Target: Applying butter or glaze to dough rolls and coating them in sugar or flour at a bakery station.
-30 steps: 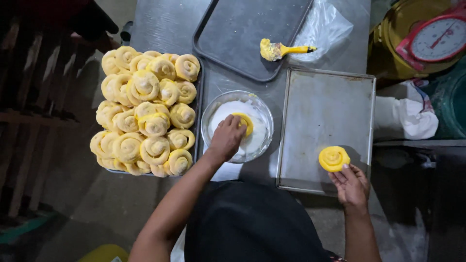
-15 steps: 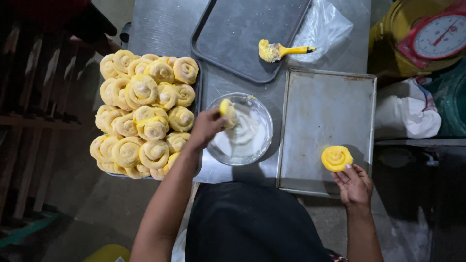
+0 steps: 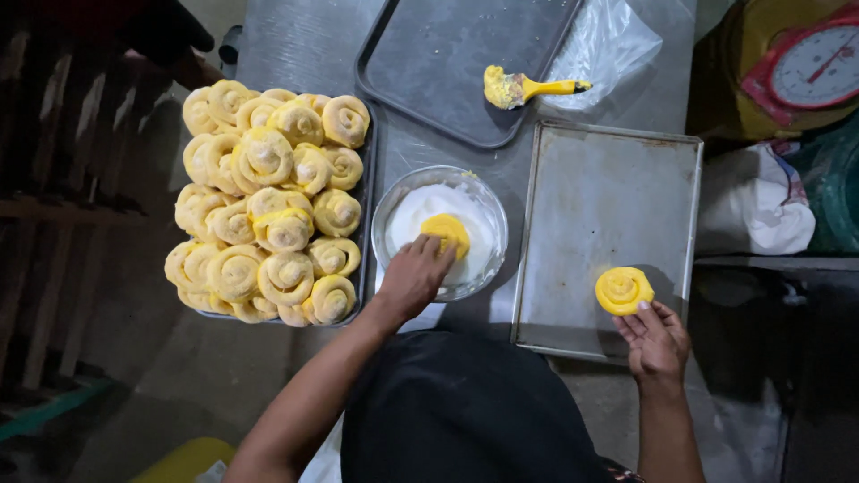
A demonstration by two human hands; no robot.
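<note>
My left hand (image 3: 417, 273) presses a yellow spiral dough piece (image 3: 447, 232) into the white powder of a glass bowl (image 3: 391, 204). My right hand (image 3: 658, 338) rests with open fingers on the near edge of a bare metal tray (image 3: 608, 188), its fingertips touching another yellow spiral dough piece (image 3: 624, 289) that lies on the tray. To the left of the bowl a tray holds a heap of several powder-coated spiral rolls (image 3: 268, 206).
A second dark tray (image 3: 447, 63) lies at the back with a yellow-handled brush (image 3: 519, 88) on it. A clear plastic bag (image 3: 608, 45) lies beside it. A red scale (image 3: 814, 67) and white cloth (image 3: 756, 210) sit at the right. Wooden slats run along the left.
My left hand lifted a dough piece from the bowl toward the heap of rolls, then came back and now holds a yellow piece in the powder. My right hand has stayed put.
</note>
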